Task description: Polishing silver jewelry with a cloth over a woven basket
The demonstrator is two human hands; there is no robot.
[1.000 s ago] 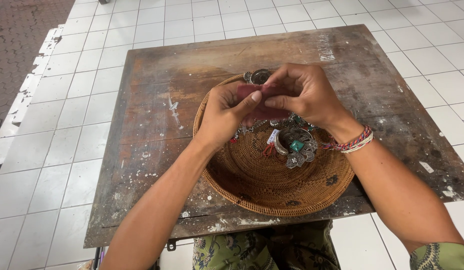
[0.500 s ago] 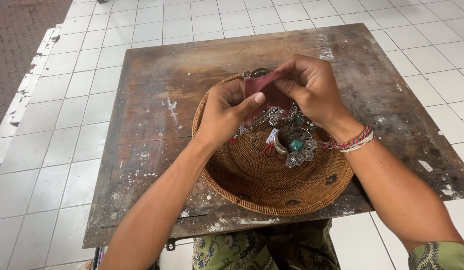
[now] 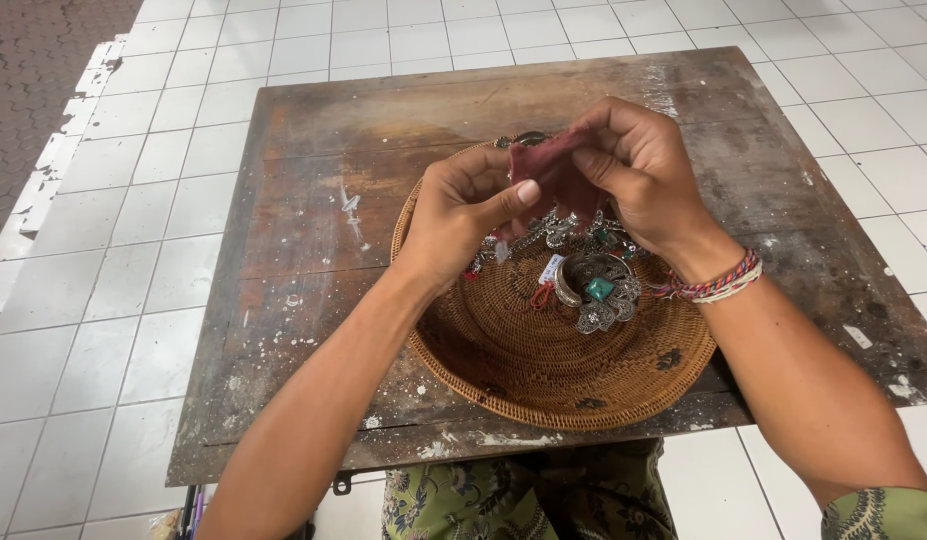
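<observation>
1. Small dull-red cloth (image 3: 549, 165) — pinched between both my hands, held up above the far half of the basket.
2. My left hand (image 3: 464, 215) grips the cloth's near-left edge; thumb pressed flat against the side of the forefinger, other fingers curled in.
3. My right hand (image 3: 639, 175) pinches the cloth's right side, fingertips bunched together on the fabric, knuckles arched over it. Whether anything sits inside the cloth I cannot tell.
4. Just under my grip: a heap of silver jewellery (image 3: 569, 235), partly hidden by my fingers. A dark ring-shaped piece (image 3: 529, 138) shows just beyond the cloth.
5. Nearer to me than the grip, below my right hand: a silver filigree bracelet with a green stone (image 3: 596, 290), lying with a small white tag (image 3: 552, 268) and a red thread just to its left.
6. All of this lies in a round woven basket tray (image 3: 544, 385) — shallow, brown, with a few dark motifs on its wall.
7. On my right wrist, a stack of braided bands (image 3: 719, 280), red, blue and white.
8. The tray rests on a worn wooden board (image 3: 294, 300) with paint specks and scratches, its near edge close to my lap.
9. Around the board, white floor tiles (image 3: 84, 330); green patterned fabric (image 3: 524, 495) below the near edge.
</observation>
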